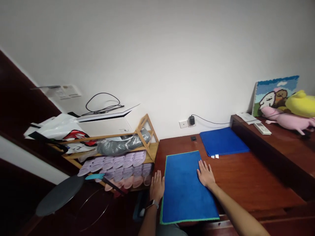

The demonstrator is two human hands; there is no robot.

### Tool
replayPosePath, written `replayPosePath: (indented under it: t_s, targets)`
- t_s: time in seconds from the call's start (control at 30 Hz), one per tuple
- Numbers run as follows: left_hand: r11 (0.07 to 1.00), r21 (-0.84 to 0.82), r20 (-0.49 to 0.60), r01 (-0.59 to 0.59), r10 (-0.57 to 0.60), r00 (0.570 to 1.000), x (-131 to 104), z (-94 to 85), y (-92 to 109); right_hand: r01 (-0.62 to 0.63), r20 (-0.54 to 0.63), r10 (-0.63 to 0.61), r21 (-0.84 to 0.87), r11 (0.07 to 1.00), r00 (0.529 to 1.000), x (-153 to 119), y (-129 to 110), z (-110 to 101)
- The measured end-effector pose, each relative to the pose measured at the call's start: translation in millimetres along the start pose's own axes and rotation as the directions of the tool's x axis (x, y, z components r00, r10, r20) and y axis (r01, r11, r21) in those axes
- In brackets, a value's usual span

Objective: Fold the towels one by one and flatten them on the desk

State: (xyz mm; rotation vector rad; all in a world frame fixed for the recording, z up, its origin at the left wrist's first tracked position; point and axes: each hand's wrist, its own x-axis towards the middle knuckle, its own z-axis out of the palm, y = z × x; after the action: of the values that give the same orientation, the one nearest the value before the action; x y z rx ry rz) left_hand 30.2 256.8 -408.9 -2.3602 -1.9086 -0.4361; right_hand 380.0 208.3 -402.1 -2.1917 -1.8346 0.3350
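Observation:
A blue cloth with green edging (pixel 187 186) lies flat on the brown wooden desk (pixel 236 177), its near edge reaching the desk's front. My right hand (pixel 206 174) rests on the cloth's right edge with its fingers spread. On the other side, my left hand (pixel 157 186) is at the cloth's left edge, fingers stretched out, and a watch (pixel 152 204) is on that wrist. Neither hand grips anything. Behind the right hand, a folded darker blue cloth (pixel 223 141) with white tags lies on the desk.
Left of the desk stands a wooden rack (pixel 154 147) with several slippers (pixel 118 160) and a white box (pixel 108 124) on top. To the right, a raised shelf holds a remote (pixel 262 128), a pink plush toy (pixel 285 119) and a picture (pixel 275 95). A black adapter (pixel 192 120) is plugged into the wall.

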Motion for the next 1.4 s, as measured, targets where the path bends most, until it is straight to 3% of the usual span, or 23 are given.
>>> replayPosePath:
  t_s: [0.1,0.17,0.27,0.37,0.43,0.5,0.77,0.93,1.03,1.13,1.33,1.4]
  targets:
    - [0.996,-0.062,-0.132,-0.061,0.052,0.99,-40,-18.7,11,0.046,-0.06,-0.043,0.048,0.998,0.997,-13,-2,-19]
    - [0.98,-0.114,-0.166,-0.161,0.141,0.976,-78,-31.2,25,0.14,-0.161,-0.127,0.074,0.987,0.979,-37,3,-28]
    - [0.945,-0.177,-0.114,-0.275,0.258,0.96,-136,-42.2,41,0.314,-0.276,-0.275,0.109,0.943,0.921,-100,22,-29]
    - [0.931,-0.216,-0.033,-0.293,0.293,0.955,-173,-42.6,44,0.383,-0.253,-0.34,0.142,0.913,0.906,-169,49,-22]
    - [0.925,-0.235,-0.009,-0.297,0.304,0.953,-182,-41.6,40,0.422,-0.204,-0.39,0.142,0.896,0.898,-202,64,-17]
    - [0.919,-0.247,-0.024,-0.309,0.313,0.95,-181,-43.8,33,0.475,-0.175,-0.452,0.124,0.871,0.875,-218,73,-14]
    - [0.902,-0.238,-0.091,-0.359,0.347,0.933,-171,-79.6,21,0.529,-0.258,-0.499,0.059,0.847,0.828,-206,65,-18]
    - [0.907,-0.261,-0.169,-0.33,0.293,0.941,-174,-93.1,25,0.518,-0.228,-0.484,0.124,0.847,0.845,-210,65,-35]
    - [0.905,-0.319,-0.209,-0.282,0.223,0.952,-164,-114.3,31,0.517,-0.252,-0.47,0.167,0.84,0.846,-210,61,-63]
    - [0.883,-0.384,-0.223,-0.27,0.195,0.955,-145,-156.6,43,0.554,-0.338,-0.476,0.189,0.811,0.812,-206,52,-110]
    - [0.789,-0.478,-0.201,-0.386,0.329,0.923,-94,-284.9,80,0.71,-0.544,-0.556,0.112,0.695,0.629,-199,52,-247]
    - [0.753,-0.501,-0.227,-0.427,0.361,0.904,-75,-325.4,98,0.723,-0.581,-0.55,0.099,0.684,0.6,-202,56,-293]
